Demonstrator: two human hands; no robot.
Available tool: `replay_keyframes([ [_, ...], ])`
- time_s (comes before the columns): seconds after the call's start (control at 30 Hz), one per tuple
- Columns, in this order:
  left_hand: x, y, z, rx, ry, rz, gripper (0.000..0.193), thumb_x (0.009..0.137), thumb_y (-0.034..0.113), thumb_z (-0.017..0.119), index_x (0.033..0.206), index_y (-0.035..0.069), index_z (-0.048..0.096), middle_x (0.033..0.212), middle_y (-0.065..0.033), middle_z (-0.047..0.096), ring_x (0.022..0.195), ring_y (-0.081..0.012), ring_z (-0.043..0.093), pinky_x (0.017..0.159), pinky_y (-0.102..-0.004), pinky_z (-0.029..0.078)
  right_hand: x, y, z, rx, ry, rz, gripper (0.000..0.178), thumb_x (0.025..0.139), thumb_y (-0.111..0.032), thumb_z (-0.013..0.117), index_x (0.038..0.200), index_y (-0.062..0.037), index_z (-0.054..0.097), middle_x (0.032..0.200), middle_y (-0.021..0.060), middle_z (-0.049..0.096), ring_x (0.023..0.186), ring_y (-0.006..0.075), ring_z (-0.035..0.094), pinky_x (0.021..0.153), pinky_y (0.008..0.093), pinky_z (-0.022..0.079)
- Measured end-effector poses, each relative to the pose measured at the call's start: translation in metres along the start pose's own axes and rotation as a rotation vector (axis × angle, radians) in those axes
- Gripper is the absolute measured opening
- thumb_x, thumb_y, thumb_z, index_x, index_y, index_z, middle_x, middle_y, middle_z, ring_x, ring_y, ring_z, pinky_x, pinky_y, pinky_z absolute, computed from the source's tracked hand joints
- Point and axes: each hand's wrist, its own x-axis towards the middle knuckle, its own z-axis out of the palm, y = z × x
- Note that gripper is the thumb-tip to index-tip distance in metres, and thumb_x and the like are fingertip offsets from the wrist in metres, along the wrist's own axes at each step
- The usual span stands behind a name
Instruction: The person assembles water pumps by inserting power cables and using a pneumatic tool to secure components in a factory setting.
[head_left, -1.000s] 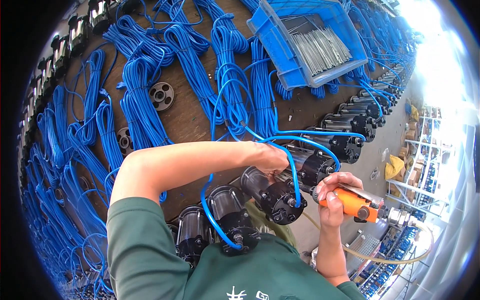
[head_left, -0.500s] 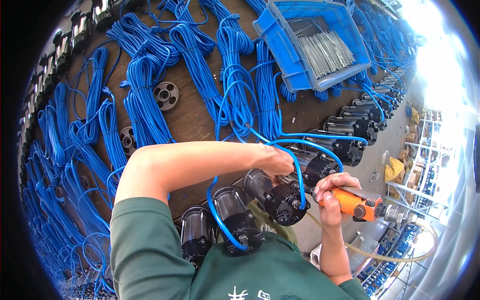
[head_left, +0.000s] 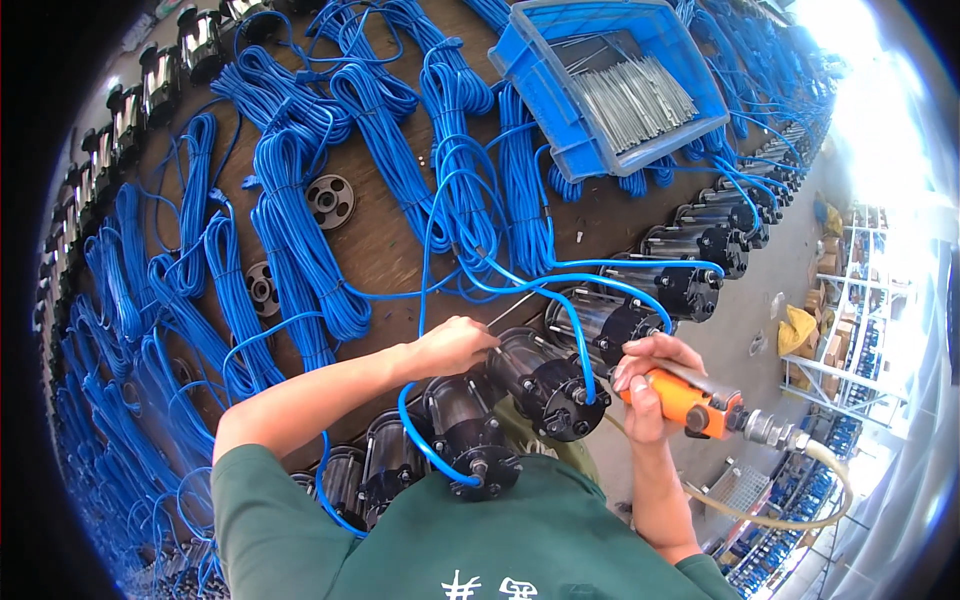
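In the head view, the left hand (head_left: 455,347) is sitting just off the centre toward 7 o'clock, its fingers closing around a thin metal rod (head_left: 512,308) that is pointing toward 1 o'clock. The right hand (head_left: 650,385), at 4 o'clock, is wrapping around an orange power tool (head_left: 690,402), whose pale hose (head_left: 848,490) is looping away below. Between the hands, at 5 o'clock, a clear canister (head_left: 545,380) with a black cap is resting at the table's edge, seemingly on its side. The step in hand appears to be rod work on this canister; the next move probably calls for lining up rod and tool while keeping clear of the blue cable (head_left: 578,340). The brown table (head_left: 400,260) is carrying bundled cables (head_left: 290,245) from 9 to 12 o'clock, metal wheels (head_left: 330,201) at 10, and a blue bin (head_left: 555,95) of rods at 1. Beyond, white shelving (head_left: 840,372) and a yellow bag (head_left: 796,330) are standing around 3 o'clock, and strong light is flooding in at 2.
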Motion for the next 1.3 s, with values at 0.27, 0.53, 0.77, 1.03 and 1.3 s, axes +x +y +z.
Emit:
replay_keyframes([
  [0.27,-0.014,0.0,0.013,0.143,0.086,0.105,0.025,0.083,0.012,0.068,0.103,-0.003,0.07,0.087,-0.0155,0.068,0.082,-0.0321,0.067,0.074,-0.0416,0.055,0.0,-0.085,0.007,-0.022,-0.233,-0.207,0.04,0.084,-0.008,0.066,0.121,-0.0045,0.051,0.091,0.0092,0.058,0.056,0.0113,0.058,0.055,0.0269,0.051],
  [0.53,-0.017,-0.012,0.023,0.232,0.118,0.244,0.038,0.074,0.008,0.063,0.11,-0.004,0.066,0.084,-0.0117,0.062,0.083,-0.0289,0.064,0.075,-0.0403,0.054,-0.003,-0.029,0.042,-0.041,-0.408,-0.094,0.028,0.082,0.002,0.064,0.11,0.0004,0.059,0.091,0.0183,0.068,0.063,0.0181,0.067,0.058,0.0288,0.058],
  [0.77,-0.014,-0.004,0.024,0.212,0.058,0.181,0.034,0.075,0.007,0.065,0.108,-0.001,0.068,0.089,-0.0137,0.067,0.086,-0.0307,0.067,0.075,-0.0398,0.055,0.002,-0.014,0.041,-0.106,-0.547,-0.163,0.019,0.077,0.004,0.063,0.096,0.0044,0.065,0.083,0.0174,0.072,0.061,0.0177,0.068,0.058,0.0277,0.058],
  [1.03,0.0,0.031,-0.061,0.478,-0.248,-0.221,0.014,0.079,0.016,0.067,0.084,0.003,0.07,0.088,-0.0164,0.071,0.086,-0.0345,0.069,0.072,-0.045,0.056,0.015,-0.005,0.039,0.006,-0.554,-0.223,0.025,0.075,0.0,0.063,0.099,0.0028,0.069,0.088,0.0137,0.073,0.063,0.0142,0.069,0.06,0.0267,0.057],
  [1.3,0.004,0.3,-0.124,0.851,0.827,-0.519,0.015,0.088,0.014,0.065,0.09,0.0,0.07,0.076,-0.0165,0.068,0.067,-0.0349,0.065,0.059,-0.043,0.051,0.036,-0.05,-0.033,0.408,-0.673,-0.134,0.029,0.083,-0.003,0.062,0.111,0.0034,0.061,0.09,0.0159,0.067,0.065,0.0136,0.064,0.06,0.0258,0.054],
])
